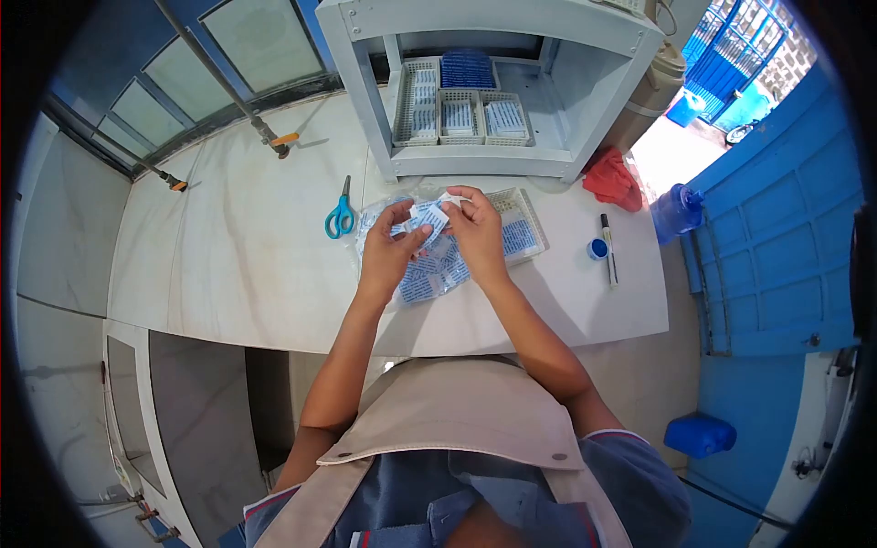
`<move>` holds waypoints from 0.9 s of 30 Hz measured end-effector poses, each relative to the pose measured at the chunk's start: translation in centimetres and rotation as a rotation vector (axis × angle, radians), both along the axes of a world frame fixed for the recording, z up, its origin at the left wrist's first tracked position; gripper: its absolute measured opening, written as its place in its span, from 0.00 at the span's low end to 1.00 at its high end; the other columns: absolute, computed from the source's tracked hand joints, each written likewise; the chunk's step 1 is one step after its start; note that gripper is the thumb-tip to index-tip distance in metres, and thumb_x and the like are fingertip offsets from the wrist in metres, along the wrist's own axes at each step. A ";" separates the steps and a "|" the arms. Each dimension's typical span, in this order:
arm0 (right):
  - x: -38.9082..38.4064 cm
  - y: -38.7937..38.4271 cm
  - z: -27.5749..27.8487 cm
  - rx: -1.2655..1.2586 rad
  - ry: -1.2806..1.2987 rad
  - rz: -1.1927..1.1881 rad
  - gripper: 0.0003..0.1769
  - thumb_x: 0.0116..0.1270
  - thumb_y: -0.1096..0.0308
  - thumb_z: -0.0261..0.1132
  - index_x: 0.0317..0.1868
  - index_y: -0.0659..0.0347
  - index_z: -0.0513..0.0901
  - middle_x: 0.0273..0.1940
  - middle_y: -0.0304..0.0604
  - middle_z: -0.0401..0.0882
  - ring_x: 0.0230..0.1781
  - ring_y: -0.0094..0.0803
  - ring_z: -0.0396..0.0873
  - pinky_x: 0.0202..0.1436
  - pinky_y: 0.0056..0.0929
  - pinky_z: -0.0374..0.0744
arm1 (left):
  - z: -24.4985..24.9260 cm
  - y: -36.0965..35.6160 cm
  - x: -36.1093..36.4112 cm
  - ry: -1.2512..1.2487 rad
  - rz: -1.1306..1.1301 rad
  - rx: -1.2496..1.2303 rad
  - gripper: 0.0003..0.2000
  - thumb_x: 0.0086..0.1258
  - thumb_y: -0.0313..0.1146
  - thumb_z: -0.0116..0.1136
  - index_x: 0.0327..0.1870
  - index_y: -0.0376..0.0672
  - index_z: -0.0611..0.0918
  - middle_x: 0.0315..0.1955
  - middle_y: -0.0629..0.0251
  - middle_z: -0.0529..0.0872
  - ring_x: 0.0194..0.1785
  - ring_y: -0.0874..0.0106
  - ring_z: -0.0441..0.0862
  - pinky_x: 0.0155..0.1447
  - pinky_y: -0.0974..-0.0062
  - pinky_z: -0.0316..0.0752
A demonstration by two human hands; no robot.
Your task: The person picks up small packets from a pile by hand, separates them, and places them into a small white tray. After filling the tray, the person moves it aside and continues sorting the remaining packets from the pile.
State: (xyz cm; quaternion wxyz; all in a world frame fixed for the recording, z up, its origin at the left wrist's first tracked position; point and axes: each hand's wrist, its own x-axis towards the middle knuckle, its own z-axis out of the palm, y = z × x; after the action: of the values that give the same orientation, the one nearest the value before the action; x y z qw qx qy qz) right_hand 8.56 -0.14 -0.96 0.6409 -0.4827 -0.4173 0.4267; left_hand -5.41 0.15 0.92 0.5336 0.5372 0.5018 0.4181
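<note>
My left hand (391,248) and my right hand (478,236) meet above the table, fingers closed on a small white sachet (427,216) with blue print. The left thumb and fingers pinch its lower left side, and the right fingers grip its upper right corner. Right beneath them lies a clear plastic bag (422,285) full of similar blue-printed sachets. Partly behind my right hand is a white plastic basket (539,239) with more such sachets in it; the hand and bag hide part of it. Teal-handled scissors (341,217) rest left of the bag.
A white shelf unit (365,100) stands at the back, holding small baskets (417,139) of packets. A marker (609,251), a round blue-topped container (596,248) and a red cloth (612,180) lie on the right. Pipes with orange-handled valves (285,140) are at the back left.
</note>
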 end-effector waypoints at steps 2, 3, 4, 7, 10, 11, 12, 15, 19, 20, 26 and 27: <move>0.2 0.1 0.5 -0.045 0.188 0.072 0.07 0.68 0.74 0.59 0.44 0.68 0.78 0.35 0.43 0.82 0.29 0.21 0.78 0.31 0.21 0.80 | -0.1 1.0 -0.5 0.065 -0.031 -0.024 0.26 0.62 0.31 0.66 0.60 0.35 0.71 0.43 0.62 0.78 0.28 0.78 0.76 0.33 0.83 0.72; 0.4 0.1 0.6 -0.055 0.193 0.106 0.08 0.69 0.74 0.58 0.45 0.69 0.78 0.36 0.43 0.81 0.30 0.20 0.78 0.32 0.20 0.81 | -0.3 1.3 -0.6 0.131 -0.068 -0.049 0.26 0.62 0.31 0.66 0.60 0.35 0.72 0.44 0.62 0.79 0.29 0.79 0.76 0.34 0.83 0.73; 0.5 0.2 0.7 -0.066 0.199 0.139 0.09 0.69 0.74 0.57 0.46 0.69 0.78 0.36 0.42 0.81 0.31 0.20 0.78 0.32 0.20 0.82 | -0.6 1.3 -0.4 0.130 -0.070 -0.049 0.26 0.62 0.31 0.66 0.60 0.35 0.72 0.44 0.62 0.79 0.29 0.79 0.76 0.34 0.83 0.73; 0.5 0.5 0.6 -0.076 0.034 0.186 0.13 0.71 0.71 0.56 0.51 0.69 0.77 0.36 0.42 0.80 0.31 0.21 0.79 0.32 0.20 0.82 | -1.6 1.6 -0.1 0.043 -0.062 0.201 0.21 0.66 0.34 0.62 0.57 0.35 0.74 0.42 0.65 0.79 0.35 0.84 0.76 0.33 0.85 0.70; 0.9 0.5 1.0 -0.149 -0.078 0.294 0.19 0.73 0.64 0.54 0.61 0.64 0.74 0.40 0.41 0.79 0.36 0.21 0.78 0.37 0.21 0.80 | -1.3 1.7 -0.4 -0.061 -0.155 -0.013 0.17 0.70 0.33 0.57 0.56 0.36 0.75 0.41 0.65 0.80 0.34 0.82 0.76 0.32 0.86 0.71; 1.4 0.6 1.3 -0.149 -0.079 0.295 0.19 0.73 0.64 0.54 0.61 0.64 0.74 0.40 0.41 0.79 0.36 0.21 0.78 0.37 0.21 0.80 | -1.1 1.6 -0.6 -0.250 -0.155 -0.191 0.16 0.70 0.32 0.56 0.56 0.36 0.76 0.38 0.65 0.80 0.33 0.81 0.76 0.33 0.85 0.72; 2.0 0.7 1.6 -0.217 -0.044 0.377 0.20 0.74 0.63 0.54 0.61 0.64 0.73 0.41 0.42 0.80 0.38 0.22 0.78 0.40 0.22 0.80 | -0.8 1.5 -0.7 -0.440 -0.153 -0.368 0.14 0.71 0.32 0.54 0.55 0.37 0.76 0.35 0.66 0.81 0.32 0.80 0.75 0.35 0.84 0.73; 3.0 0.9 1.1 -0.225 0.063 0.442 0.22 0.74 0.60 0.55 0.61 0.64 0.73 0.44 0.43 0.80 0.41 0.23 0.77 0.46 0.23 0.78 | -1.0 2.0 -1.3 -0.735 -0.226 -0.577 0.11 0.72 0.31 0.52 0.51 0.36 0.77 0.31 0.67 0.78 0.29 0.79 0.74 0.32 0.84 0.74; 2.8 1.0 -0.1 0.157 -0.289 0.299 0.22 0.72 0.60 0.57 0.61 0.64 0.74 0.44 0.40 0.80 0.43 0.23 0.76 0.50 0.22 0.75 | -1.1 1.9 -0.6 -0.848 -0.197 -0.703 0.11 0.73 0.30 0.49 0.51 0.35 0.76 0.32 0.66 0.76 0.28 0.78 0.72 0.29 0.85 0.72; 2.6 0.9 -0.2 0.157 -0.289 0.295 0.22 0.72 0.60 0.57 0.61 0.64 0.74 0.44 0.40 0.80 0.43 0.23 0.76 0.50 0.22 0.75 | -1.0 1.9 -0.4 -0.826 -0.201 -0.698 0.10 0.73 0.30 0.50 0.49 0.35 0.75 0.31 0.66 0.75 0.28 0.78 0.72 0.29 0.84 0.72; 2.4 0.2 0.9 -0.006 0.131 0.349 0.16 0.70 0.65 0.60 0.52 0.66 0.78 0.39 0.38 0.80 0.41 0.20 0.76 0.47 0.20 0.74 | 0.4 1.3 1.1 -0.678 -0.142 -0.695 0.07 0.73 0.32 0.50 0.43 0.38 0.74 0.30 0.68 0.74 0.27 0.78 0.72 0.26 0.84 0.71; 2.3 0.1 0.9 0.013 0.004 0.324 0.14 0.69 0.63 0.61 0.49 0.65 0.79 0.36 0.38 0.81 0.38 0.19 0.77 0.43 0.19 0.74 | 0.5 1.1 1.3 -0.643 -0.105 -0.680 0.07 0.73 0.33 0.50 0.42 0.39 0.75 0.28 0.68 0.75 0.25 0.79 0.71 0.24 0.85 0.70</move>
State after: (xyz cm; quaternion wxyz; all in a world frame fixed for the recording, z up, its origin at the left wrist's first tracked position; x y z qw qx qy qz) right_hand 10.91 -0.06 -0.07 0.5675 -0.4041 -0.4912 0.5230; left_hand -4.08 1.28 1.42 0.8281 0.1997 0.3917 0.3476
